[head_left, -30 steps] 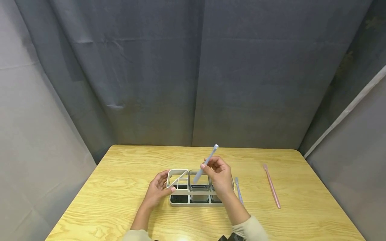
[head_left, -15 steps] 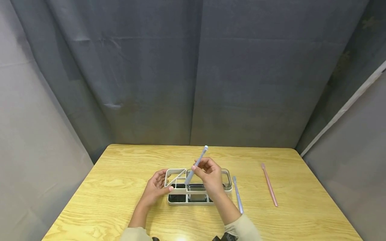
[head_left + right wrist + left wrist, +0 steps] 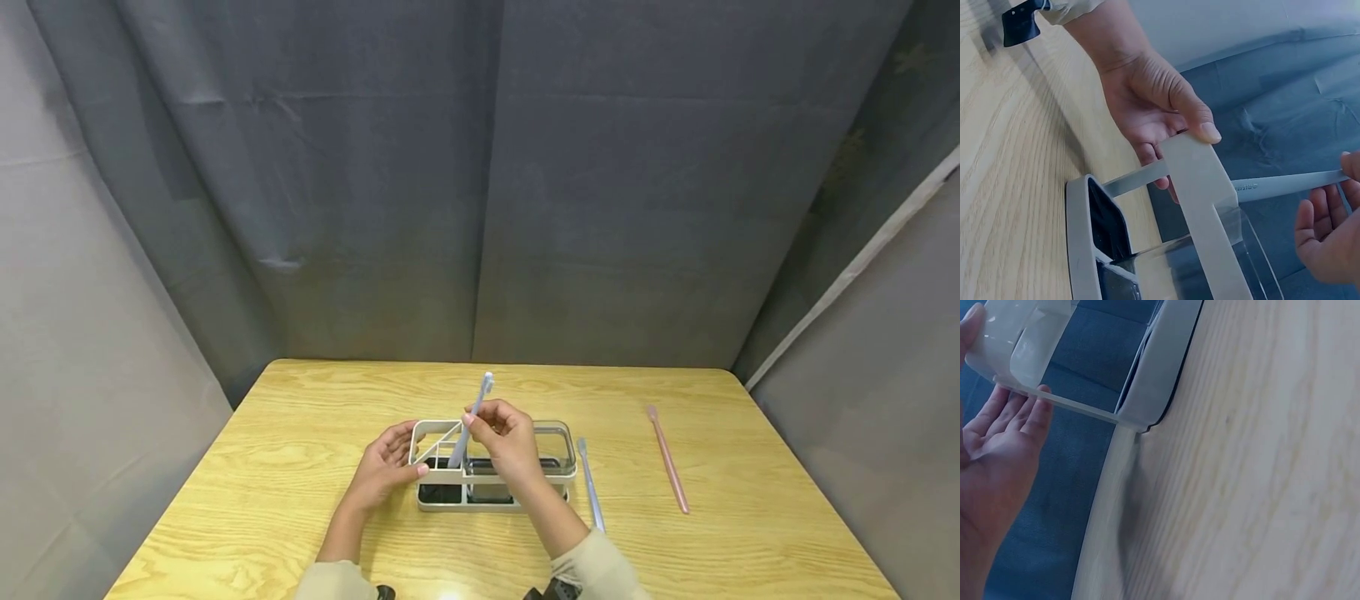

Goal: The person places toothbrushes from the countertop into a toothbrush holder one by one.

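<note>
A two-tier toothbrush holder (image 3: 450,477) stands on the table, with a pale frame, a divided left section and clear cups to its right. My left hand (image 3: 384,473) grips the upper frame's left end, thumb in front and fingers behind. Between thumb and fingers, my right hand (image 3: 512,446) pinches a light blue toothbrush (image 3: 476,415), tilted with its bristles up. Its handle's lower end is at the divided section, beside the nearest cup. In the right wrist view the toothbrush handle (image 3: 1291,185) meets the frame's upper side (image 3: 1200,200); its tip is hidden there.
A second blue toothbrush (image 3: 591,485) lies just right of the holder. Farther right lies a pink toothbrush (image 3: 669,462). Grey curtains (image 3: 375,208) rise behind the wooden table (image 3: 300,467) and along both sides.
My right hand has moved left and slightly down with the blue toothbrush, from over the middle cup to the divided section. The toothbrush is more upright. My left hand keeps its hold.
</note>
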`<control>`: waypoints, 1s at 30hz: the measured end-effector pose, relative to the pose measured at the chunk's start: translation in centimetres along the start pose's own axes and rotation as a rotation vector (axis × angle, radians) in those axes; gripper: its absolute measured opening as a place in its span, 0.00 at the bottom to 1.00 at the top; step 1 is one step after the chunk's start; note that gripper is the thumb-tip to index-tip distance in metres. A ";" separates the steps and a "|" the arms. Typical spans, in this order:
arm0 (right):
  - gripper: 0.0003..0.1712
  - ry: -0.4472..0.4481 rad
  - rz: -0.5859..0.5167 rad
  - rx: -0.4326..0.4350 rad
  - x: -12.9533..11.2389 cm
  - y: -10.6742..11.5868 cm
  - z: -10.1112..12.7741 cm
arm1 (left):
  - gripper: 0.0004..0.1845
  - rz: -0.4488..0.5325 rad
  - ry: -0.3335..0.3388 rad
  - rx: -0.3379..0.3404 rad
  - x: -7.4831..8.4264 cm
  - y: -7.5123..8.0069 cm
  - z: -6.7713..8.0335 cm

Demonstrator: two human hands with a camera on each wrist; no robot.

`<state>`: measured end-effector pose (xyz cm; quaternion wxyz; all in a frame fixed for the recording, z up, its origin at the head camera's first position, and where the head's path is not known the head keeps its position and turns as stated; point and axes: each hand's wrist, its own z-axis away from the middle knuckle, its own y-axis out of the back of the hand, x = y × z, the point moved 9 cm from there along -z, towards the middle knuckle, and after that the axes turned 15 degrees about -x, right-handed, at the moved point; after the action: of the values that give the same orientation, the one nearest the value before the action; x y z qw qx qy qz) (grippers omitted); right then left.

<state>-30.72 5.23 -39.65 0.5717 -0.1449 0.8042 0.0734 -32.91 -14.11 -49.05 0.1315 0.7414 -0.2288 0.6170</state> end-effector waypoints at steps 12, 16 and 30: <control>0.06 -0.055 0.123 -0.042 0.3 -1.0 0.3 | 0.38 -0.014 0.006 -0.009 0.0 -0.1 0.4; 0.04 -0.061 0.193 -0.086 -0.9 -1.7 0.8 | 0.37 -0.016 0.011 -0.009 -0.1 -0.2 0.4; 0.05 -0.179 0.276 -0.219 -0.5 -2.4 0.5 | 0.40 -0.013 0.004 -0.002 -0.2 -0.3 0.5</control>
<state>-29.36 3.14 -39.22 0.6061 -0.0877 0.7497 0.2508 -32.38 -14.08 -49.34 0.1365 0.7416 -0.2242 0.6173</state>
